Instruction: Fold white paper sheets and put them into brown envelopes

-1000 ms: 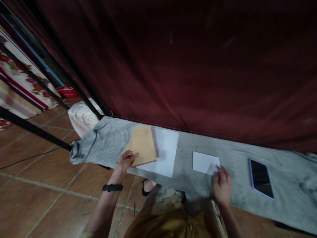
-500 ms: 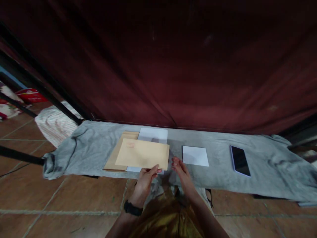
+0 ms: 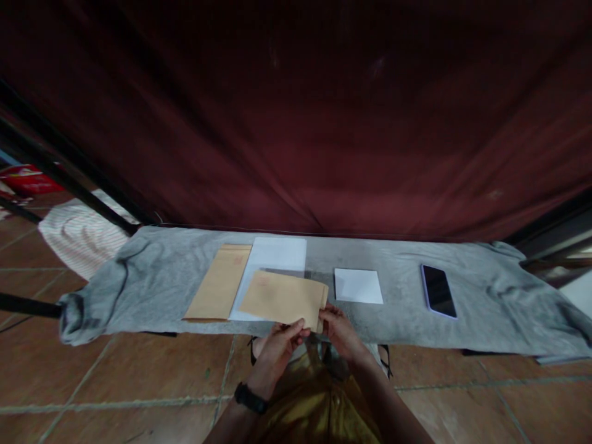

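A tan paper envelope [image 3: 287, 298] with faint red print is held up over the near part of the bench. My left hand [image 3: 283, 345] pinches its lower edge, thumb on top. At the envelope's right end, my right hand [image 3: 340, 330] grips the flap side between thumb and fingers. Under and behind it lies a white paper sheet [image 3: 280, 250], partly covered. More brown envelopes [image 3: 219, 283] rest in a pile left of the sheet. A small stack of white paper [image 3: 358, 285] lies to the right of my right hand.
A phone [image 3: 438, 291] with a pale purple case lies farther right on the grey cloth [image 3: 398, 327] covering the bench. Behind hangs a dark red curtain [image 3: 296, 154]. Black metal bars [image 3: 32, 304] and a striped cloth [image 3: 83, 231] are at left.
My right hand has closed on the envelope's right end; before, it was apart from it. The envelope has moved right and nearer, uncovering more of the envelope pile.
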Motion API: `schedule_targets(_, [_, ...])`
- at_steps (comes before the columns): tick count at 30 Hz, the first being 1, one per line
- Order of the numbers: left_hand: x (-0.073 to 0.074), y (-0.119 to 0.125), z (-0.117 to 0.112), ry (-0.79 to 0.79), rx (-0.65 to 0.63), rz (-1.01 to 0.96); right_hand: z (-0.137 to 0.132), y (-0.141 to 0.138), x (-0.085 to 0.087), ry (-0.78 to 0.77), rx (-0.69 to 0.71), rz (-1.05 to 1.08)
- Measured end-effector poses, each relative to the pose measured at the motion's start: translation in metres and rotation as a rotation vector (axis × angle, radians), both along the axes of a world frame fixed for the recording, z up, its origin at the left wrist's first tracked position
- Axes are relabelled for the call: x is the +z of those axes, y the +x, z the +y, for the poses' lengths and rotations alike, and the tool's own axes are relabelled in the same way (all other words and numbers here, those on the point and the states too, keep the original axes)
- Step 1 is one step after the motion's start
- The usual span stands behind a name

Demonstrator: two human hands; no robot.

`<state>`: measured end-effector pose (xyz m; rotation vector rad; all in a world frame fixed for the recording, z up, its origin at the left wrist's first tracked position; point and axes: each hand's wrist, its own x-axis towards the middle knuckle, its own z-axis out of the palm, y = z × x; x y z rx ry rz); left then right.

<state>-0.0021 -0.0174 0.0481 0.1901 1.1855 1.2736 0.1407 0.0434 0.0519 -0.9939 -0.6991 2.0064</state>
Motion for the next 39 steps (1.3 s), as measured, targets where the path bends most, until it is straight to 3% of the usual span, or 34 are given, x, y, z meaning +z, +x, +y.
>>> schedule_targets(6, [0.005, 0.004, -0.008, 0.021, -0.048, 0.025, 0.004, 0.007, -0.005, 0.035, 0.164, 0.033])
schedule_targets(10, [0.002, 0.007, -0.013, 0.018, -0.051, 0.051, 0.005, 0.005, -0.012, 0.083, 0.168, -0.006])
schedule_targets(14, [-0.002, 0.009, -0.028, 0.032, -0.293, 0.146, 0.01, 0.009, -0.015, 0.24, 0.141, -0.164])
schedule_targets(16, [0.0, 0.007, -0.035, 0.099, -0.459, 0.383, 0.015, 0.015, -0.016, 0.313, 0.166, -0.296])
schedule_targets(21, [0.017, -0.011, -0.021, 0.456, -0.592, 1.47, 0.022, 0.034, -0.022, 0.428, 0.235, -0.426])
schedule_targets(24, [0.024, -0.025, 0.003, 0.533, -0.738, 1.792, 0.019, 0.039, -0.019, 0.446, 0.261, -0.387])
schedule_targets(28, [0.023, -0.035, 0.027, 0.584, -0.891, 1.841, 0.014, 0.042, -0.007, 0.439, 0.31, -0.293])
schedule_targets(32, [0.024, -0.034, 0.036, 0.676, -0.981, 1.823, 0.012, 0.045, 0.002, 0.426, 0.325, -0.261])
schedule_targets(39, [0.031, -0.03, 0.039, 0.71, -0.995, 1.91, 0.014, 0.048, -0.008, 0.423, 0.298, -0.257])
